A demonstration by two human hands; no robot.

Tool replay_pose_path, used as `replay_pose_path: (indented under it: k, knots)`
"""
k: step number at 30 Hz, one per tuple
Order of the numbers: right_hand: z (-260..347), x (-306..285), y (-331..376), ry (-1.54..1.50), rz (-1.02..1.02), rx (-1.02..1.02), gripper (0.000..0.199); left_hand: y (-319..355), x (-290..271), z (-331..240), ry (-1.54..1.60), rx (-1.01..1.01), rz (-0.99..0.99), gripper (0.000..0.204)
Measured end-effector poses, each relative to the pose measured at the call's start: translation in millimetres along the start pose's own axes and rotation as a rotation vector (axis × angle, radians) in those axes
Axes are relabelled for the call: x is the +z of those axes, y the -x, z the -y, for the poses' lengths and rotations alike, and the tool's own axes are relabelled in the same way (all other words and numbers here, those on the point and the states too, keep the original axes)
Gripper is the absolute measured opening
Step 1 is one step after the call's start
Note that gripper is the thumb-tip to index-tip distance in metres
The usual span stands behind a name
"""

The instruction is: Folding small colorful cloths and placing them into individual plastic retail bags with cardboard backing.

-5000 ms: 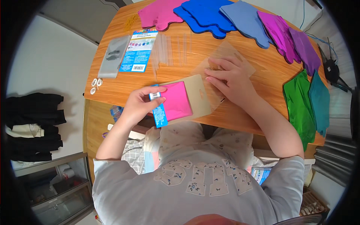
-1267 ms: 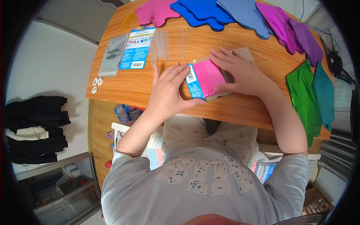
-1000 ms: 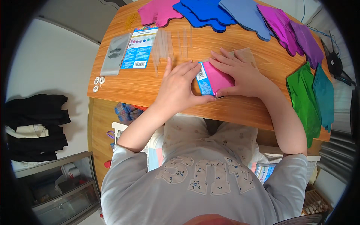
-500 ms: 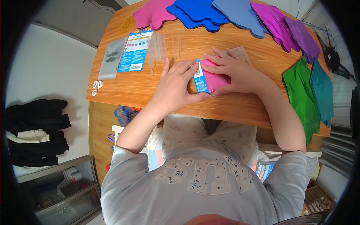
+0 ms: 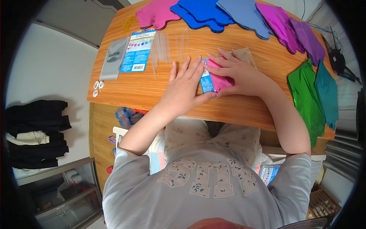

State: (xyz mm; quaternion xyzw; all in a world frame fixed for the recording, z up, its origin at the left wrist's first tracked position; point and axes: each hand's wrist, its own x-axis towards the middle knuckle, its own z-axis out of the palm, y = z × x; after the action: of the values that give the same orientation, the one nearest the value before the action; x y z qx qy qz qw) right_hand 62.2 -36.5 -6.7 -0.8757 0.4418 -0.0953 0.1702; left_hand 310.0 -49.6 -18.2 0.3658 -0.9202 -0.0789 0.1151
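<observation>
A flat packet (image 5: 207,83) lies on the wooden table in front of me. It shows a blue printed card at its left and shiny pink foil at its right. My right hand (image 5: 244,77) rests over the pink part, fingers spread, thumb at the near edge. Along the card's left edge lies my left hand (image 5: 182,84), its fingers stretched out and its thumb reaching the packet's near corner. A clear plastic flap (image 5: 248,55) sticks out beyond my right fingers. My hands hide much of the packet.
Folded foil shapes in pink (image 5: 157,13), blue (image 5: 204,15), purple (image 5: 308,36) and green (image 5: 307,95) line the far and right edges. At the left lie clear bags (image 5: 113,61), a blue card (image 5: 136,51), clear strips (image 5: 162,47) and white ribbon rolls (image 5: 96,92).
The packet has shifted slightly to the right under my right hand. My left fingers have straightened and point farther away from me along its left edge.
</observation>
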Motion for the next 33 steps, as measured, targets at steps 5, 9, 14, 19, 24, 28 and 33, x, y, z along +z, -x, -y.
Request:
replay_pose_path:
  k: [5,9,14,19,24,28,33]
  knots:
    - [2.3,-2.4,1.9,0.001,0.002,0.025,0.089,-2.6,-4.5,0.4,0.013,0.003,0.008,0.091]
    - [-1.2,1.2,1.8,0.063,-0.023,-0.010,0.092,-5.2,-14.7,1.2,0.073,-0.003,0.094,0.091]
    - [-2.3,2.7,0.4,0.062,-0.019,-0.015,0.098,-5.1,-9.1,1.6,0.055,-0.014,0.089,0.092]
    - [-1.3,0.9,0.8,0.013,-0.041,0.021,0.109,-4.8,3.2,0.4,-0.009,-0.001,-0.005,0.096]
    - [3.6,1.2,1.0,0.023,-0.075,0.028,0.110,-4.0,7.2,-6.4,-0.030,-0.016,-0.003,0.099]
    - [9.9,2.6,0.8,-0.027,-0.075,0.039,0.116,-0.7,6.6,-14.0,-0.023,-0.051,-0.052,0.100]
    - [24.1,2.7,3.5,-0.120,-0.045,0.010,0.122,52.0,-17.3,-44.3,0.286,0.017,-0.129,0.066]
